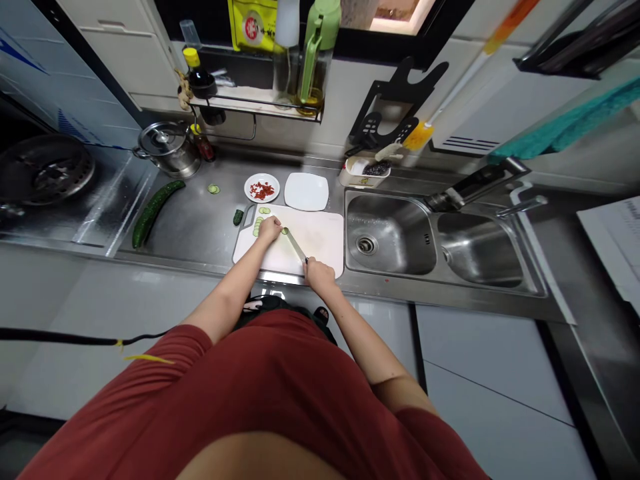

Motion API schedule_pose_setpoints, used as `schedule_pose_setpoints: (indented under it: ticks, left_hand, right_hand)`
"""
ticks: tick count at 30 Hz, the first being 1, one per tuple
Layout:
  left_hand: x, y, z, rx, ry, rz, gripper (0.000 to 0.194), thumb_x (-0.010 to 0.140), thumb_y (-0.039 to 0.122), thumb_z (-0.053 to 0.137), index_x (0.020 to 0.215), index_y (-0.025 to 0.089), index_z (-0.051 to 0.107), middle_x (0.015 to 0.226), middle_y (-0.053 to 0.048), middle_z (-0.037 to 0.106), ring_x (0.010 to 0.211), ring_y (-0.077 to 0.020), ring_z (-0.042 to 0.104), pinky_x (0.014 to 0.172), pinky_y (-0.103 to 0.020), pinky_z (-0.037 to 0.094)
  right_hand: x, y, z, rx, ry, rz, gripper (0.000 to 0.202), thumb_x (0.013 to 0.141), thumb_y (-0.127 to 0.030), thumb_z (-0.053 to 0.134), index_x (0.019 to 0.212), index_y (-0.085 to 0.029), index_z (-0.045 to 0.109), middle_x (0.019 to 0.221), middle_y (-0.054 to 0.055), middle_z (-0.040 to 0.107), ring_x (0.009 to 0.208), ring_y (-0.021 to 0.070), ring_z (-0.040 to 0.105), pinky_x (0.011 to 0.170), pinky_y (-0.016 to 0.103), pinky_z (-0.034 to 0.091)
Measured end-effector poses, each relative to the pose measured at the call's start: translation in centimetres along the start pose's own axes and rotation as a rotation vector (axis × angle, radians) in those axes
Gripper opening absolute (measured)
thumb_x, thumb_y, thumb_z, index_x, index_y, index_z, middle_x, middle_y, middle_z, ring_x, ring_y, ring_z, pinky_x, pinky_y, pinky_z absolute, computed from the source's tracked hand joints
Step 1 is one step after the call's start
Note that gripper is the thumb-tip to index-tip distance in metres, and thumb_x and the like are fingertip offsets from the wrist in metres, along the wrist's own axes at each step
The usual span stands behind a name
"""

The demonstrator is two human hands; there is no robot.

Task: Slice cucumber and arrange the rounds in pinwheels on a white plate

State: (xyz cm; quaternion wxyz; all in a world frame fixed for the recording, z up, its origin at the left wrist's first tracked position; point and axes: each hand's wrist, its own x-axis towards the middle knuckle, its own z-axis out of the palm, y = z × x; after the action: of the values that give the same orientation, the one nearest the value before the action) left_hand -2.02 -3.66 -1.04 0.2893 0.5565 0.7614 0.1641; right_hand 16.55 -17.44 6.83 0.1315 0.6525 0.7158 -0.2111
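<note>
My right hand is closed around the handle of a knife, whose blade points up and left over the white cutting board. Close to the blade's tip is a pale green cucumber slice. My left hand has its fingers pinched together at that slice. Several more cucumber slices lie on the board's left side, partly hidden behind my left hand. A dark cucumber end piece rests on the counter just beyond the board's grey handle.
Behind the board are a plate of chopped red pieces and a white square plate. A whole cucumber, a few slices and a lidded pot are to the left. A double sink adjoins the board's right.
</note>
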Motion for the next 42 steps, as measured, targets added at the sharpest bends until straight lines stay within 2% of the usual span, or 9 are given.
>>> schedule_pose_setpoints:
  ticks: [10, 26, 42]
  left_hand:
    - [0.0, 0.0, -0.1, -0.007, -0.004, -0.001, 0.013, 0.070, 0.023, 0.067, 0.083, 0.021, 0.066, 0.088, -0.004, 0.069, 0.085, -0.0175, 0.061, 0.077, -0.026, 0.045]
    - [0.6, -0.5, 0.5, 0.000, 0.008, 0.008, 0.013, 0.070, 0.024, 0.067, 0.083, 0.022, 0.065, 0.088, -0.003, 0.069, 0.085, -0.0167, 0.061, 0.076, -0.025, 0.044]
    - [0.1, 0.0, -0.1, -0.008, -0.010, -0.006, 0.012, 0.070, 0.022, 0.068, 0.081, 0.021, 0.065, 0.087, -0.003, 0.069, 0.085, -0.0166, 0.061, 0.076, -0.025, 0.044]
  right_hand:
    - [0.3, 0.2, -0.1, -0.014, 0.027, -0.025, 0.033, 0.098, -0.035, 0.036, 0.111, -0.012, 0.054, 0.100, 0.016, 0.068, 0.095, 0.0245, 0.066, 0.080, 0.032, 0.046]
    - [0.5, 0.0, -1.0, -0.006, -0.025, -0.019, 0.034, 0.097, -0.034, 0.035, 0.113, -0.012, 0.055, 0.104, 0.017, 0.067, 0.099, 0.0244, 0.065, 0.083, 0.032, 0.045]
    - [0.7, 0.0, -1.6, -0.008, -0.034, -0.028, 0.035, 0.097, -0.033, 0.035, 0.113, -0.012, 0.057, 0.105, 0.018, 0.067, 0.099, 0.0254, 0.064, 0.082, 0.034, 0.045]
